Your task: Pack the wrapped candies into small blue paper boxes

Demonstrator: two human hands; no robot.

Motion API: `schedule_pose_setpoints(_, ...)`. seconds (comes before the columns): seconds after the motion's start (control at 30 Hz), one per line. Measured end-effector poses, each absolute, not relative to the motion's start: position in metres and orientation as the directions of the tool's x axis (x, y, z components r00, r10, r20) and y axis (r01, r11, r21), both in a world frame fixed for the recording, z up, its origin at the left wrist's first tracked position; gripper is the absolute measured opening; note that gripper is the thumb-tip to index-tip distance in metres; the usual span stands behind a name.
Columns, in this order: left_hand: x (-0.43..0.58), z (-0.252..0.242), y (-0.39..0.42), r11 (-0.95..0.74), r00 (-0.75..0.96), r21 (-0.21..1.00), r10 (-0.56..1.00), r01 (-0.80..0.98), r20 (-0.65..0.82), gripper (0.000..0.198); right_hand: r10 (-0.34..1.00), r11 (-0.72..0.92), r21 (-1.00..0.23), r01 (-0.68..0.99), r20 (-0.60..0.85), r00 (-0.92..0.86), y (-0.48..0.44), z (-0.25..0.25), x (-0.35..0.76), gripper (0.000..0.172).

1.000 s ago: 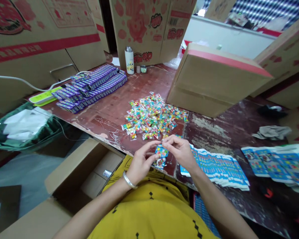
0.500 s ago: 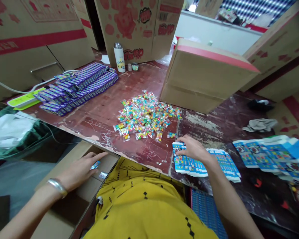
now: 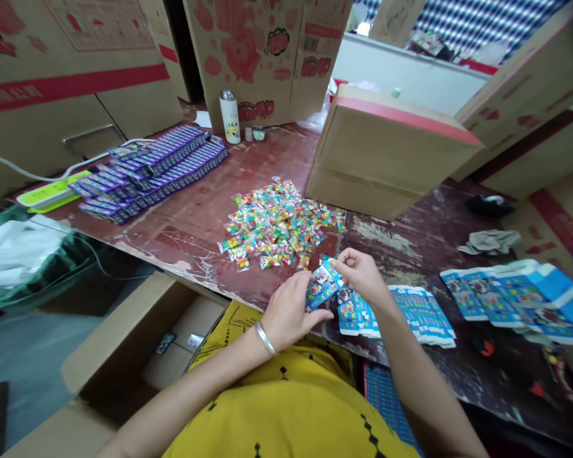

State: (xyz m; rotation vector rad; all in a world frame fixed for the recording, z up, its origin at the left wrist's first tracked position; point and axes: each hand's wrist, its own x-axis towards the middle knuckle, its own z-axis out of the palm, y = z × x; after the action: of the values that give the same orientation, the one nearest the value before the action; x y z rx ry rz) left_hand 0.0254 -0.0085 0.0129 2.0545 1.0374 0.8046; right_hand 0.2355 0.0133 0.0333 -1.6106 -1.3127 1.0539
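Between my two hands is a small blue printed candy box (image 3: 323, 285), tilted above the table's front edge. My left hand (image 3: 291, 305) grips it from the left, thumb below and fingers behind. At its upper right corner, my right hand (image 3: 360, 273) pinches the box's end. Under and beside my right wrist lies a fanned row of flat blue boxes (image 3: 420, 312). Just beyond my hands is a heap of small clear candy packets (image 3: 277, 222). Below on the left, an open cardboard box (image 3: 119, 343) has two small packs (image 3: 166, 343) on its bottom.
Stacked purple boxes (image 3: 148, 168) stand at the left rear, near a white bottle (image 3: 230, 117). A large carton (image 3: 391, 152) sits behind the heap. More flat blue boxes (image 3: 516, 296) and a grey cloth (image 3: 491, 242) lie at the right.
My left hand has come up from the open cardboard box, where a small pack now lies. My right hand has lifted a blue box off the row, and both hands now hold it.
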Motion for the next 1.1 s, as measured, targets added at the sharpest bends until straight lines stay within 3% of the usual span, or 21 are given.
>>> schedule_pose_setpoints(0.23,0.02,0.012,-0.003,-0.38,0.467,0.863,0.861,0.333,0.199,0.069,0.961,-0.179,-0.984,0.001,-0.174,0.213,0.009,0.022,0.198,0.035)
schedule_pose_setpoints(0.37,0.011,0.015,0.003,-0.132,0.478,0.979,0.877,0.154,0.044,0.066,0.975,-0.106,-0.991,-0.077,-0.119,0.187,0.0,0.023,0.185,0.031)
schedule_pose_setpoints(0.5,0.006,0.016,0.01,0.261,0.583,0.947,0.806,-0.185,-0.109,0.057,0.994,-0.018,-0.999,0.035,-0.022,-0.11,-0.017,0.031,0.178,0.042)
schedule_pose_setpoints(0.6,0.001,0.016,0.011,0.436,0.64,0.859,0.747,-0.268,-0.18,0.057,0.975,0.034,-0.983,0.18,-0.007,-0.224,-0.024,0.037,0.178,0.047)
schedule_pose_setpoints(0.67,-0.001,0.015,0.008,0.499,0.662,0.824,0.717,-0.268,-0.219,0.057,0.969,0.028,-0.972,0.234,-0.031,-0.244,-0.024,0.041,0.181,0.041)
schedule_pose_setpoints(0.83,-0.001,0.011,0.003,0.497,0.655,0.821,0.725,-0.283,-0.213,0.04,0.911,-0.109,-0.944,0.312,-0.221,-0.349,-0.015,0.051,0.19,0.027)
schedule_pose_setpoints(1.0,0.009,0.006,0.002,0.36,0.382,0.861,0.898,-0.359,-0.216,0.026,0.999,-0.025,-0.987,0.16,-0.021,0.025,-0.014,0.038,0.18,0.033)
schedule_pose_setpoints(1.1,0.016,0.003,-0.001,0.296,0.221,0.871,0.949,-0.391,-0.223,0.024,0.995,0.002,-0.994,0.105,0.012,0.095,-0.018,0.022,0.165,0.024)
